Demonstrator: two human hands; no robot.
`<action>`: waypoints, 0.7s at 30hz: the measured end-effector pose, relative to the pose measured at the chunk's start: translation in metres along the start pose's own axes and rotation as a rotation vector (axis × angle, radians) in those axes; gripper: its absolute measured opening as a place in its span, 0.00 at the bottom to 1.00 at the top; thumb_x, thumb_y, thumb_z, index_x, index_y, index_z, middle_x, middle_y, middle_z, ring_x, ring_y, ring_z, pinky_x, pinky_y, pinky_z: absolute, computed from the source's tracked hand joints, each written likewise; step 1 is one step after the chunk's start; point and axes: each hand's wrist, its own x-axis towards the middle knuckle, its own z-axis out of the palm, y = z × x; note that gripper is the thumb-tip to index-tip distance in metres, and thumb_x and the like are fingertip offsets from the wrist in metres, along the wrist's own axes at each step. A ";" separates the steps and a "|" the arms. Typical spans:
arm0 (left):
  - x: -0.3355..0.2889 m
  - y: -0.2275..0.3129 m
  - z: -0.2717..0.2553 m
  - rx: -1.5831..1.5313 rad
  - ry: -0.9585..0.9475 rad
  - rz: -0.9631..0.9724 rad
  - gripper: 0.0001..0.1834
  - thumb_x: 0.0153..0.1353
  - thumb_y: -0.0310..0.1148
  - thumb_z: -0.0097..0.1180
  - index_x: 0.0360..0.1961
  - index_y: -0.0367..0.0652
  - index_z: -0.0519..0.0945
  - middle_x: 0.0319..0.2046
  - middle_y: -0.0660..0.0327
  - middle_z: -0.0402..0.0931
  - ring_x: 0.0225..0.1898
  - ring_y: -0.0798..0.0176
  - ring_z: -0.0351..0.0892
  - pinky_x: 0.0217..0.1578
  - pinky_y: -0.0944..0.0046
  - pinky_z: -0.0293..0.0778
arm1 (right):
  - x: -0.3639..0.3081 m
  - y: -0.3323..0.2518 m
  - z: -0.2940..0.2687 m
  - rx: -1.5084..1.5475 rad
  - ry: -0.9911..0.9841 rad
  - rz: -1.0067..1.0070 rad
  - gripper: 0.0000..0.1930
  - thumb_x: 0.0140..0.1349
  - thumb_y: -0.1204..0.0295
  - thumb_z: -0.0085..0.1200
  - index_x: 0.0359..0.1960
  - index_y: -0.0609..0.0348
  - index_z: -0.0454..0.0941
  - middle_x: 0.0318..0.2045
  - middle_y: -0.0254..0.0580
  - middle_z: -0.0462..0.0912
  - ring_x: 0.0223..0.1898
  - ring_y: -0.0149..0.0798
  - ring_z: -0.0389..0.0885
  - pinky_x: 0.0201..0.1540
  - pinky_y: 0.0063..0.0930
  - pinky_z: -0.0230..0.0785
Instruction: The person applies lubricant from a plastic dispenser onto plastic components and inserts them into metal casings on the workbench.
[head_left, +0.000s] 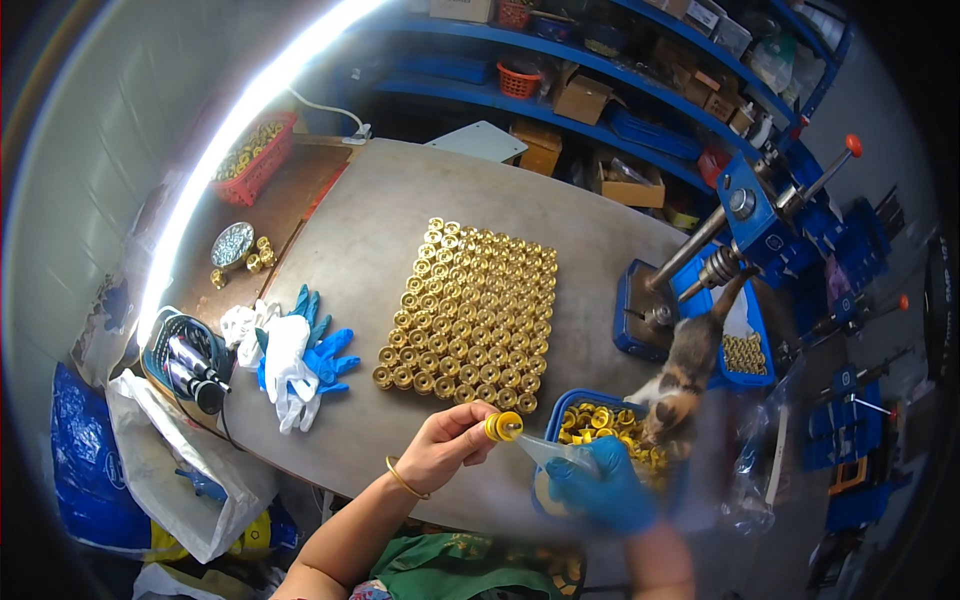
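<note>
Between the thumb and fingers of my bare left hand (452, 440), closed in a pinch, is a small round brass-coloured fitting (503, 427). My right hand (612, 487), in a blue glove and slightly blurred, grips a translucent squeeze bottle (548, 452). The bottle's narrow nozzle points at the fitting; whether they touch I cannot tell. Just beyond my left hand, similar brass fittings (470, 320) stand in tight rows on the grey table. Beside my right hand sits a blue bin (562, 402) holding loose yellow-gold pieces (600, 420).
A cat (690, 365) leans its head over the blue bin. Behind it stands a blue hand press (740, 215), near another blue tray (765, 375) of small parts. White and blue gloves (290, 355) lie left, by a dark basket (160, 345). A red basket (265, 165) stands far left.
</note>
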 end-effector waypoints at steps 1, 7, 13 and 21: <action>0.000 0.000 0.000 0.003 -0.003 -0.006 0.10 0.59 0.35 0.50 0.35 0.39 0.72 0.26 0.68 0.63 0.21 0.77 0.57 0.20 0.77 0.52 | 0.000 0.000 0.000 -0.001 0.002 -0.001 0.16 0.58 0.66 0.51 0.15 0.60 0.72 0.09 0.28 0.68 0.12 0.19 0.63 0.15 0.15 0.53; 0.000 0.000 -0.001 0.008 -0.015 -0.012 0.11 0.60 0.36 0.48 0.35 0.39 0.72 0.25 0.68 0.62 0.21 0.76 0.57 0.20 0.77 0.52 | 0.000 0.002 0.000 0.047 0.015 0.001 0.15 0.58 0.67 0.51 0.14 0.61 0.72 0.09 0.29 0.68 0.12 0.19 0.63 0.14 0.15 0.53; 0.000 -0.003 -0.004 -0.008 -0.072 -0.033 0.10 0.61 0.36 0.46 0.36 0.40 0.72 0.24 0.69 0.63 0.21 0.77 0.56 0.21 0.77 0.53 | 0.002 0.005 -0.002 0.010 0.021 -0.056 0.15 0.57 0.68 0.52 0.15 0.61 0.73 0.09 0.29 0.69 0.12 0.19 0.64 0.14 0.15 0.53; 0.002 0.003 -0.006 0.081 -0.106 -0.031 0.09 0.61 0.33 0.46 0.36 0.39 0.72 0.24 0.71 0.64 0.21 0.78 0.58 0.22 0.78 0.56 | -0.003 0.013 -0.013 0.244 -0.049 -0.167 0.13 0.58 0.68 0.50 0.20 0.64 0.75 0.17 0.36 0.75 0.18 0.22 0.70 0.20 0.16 0.62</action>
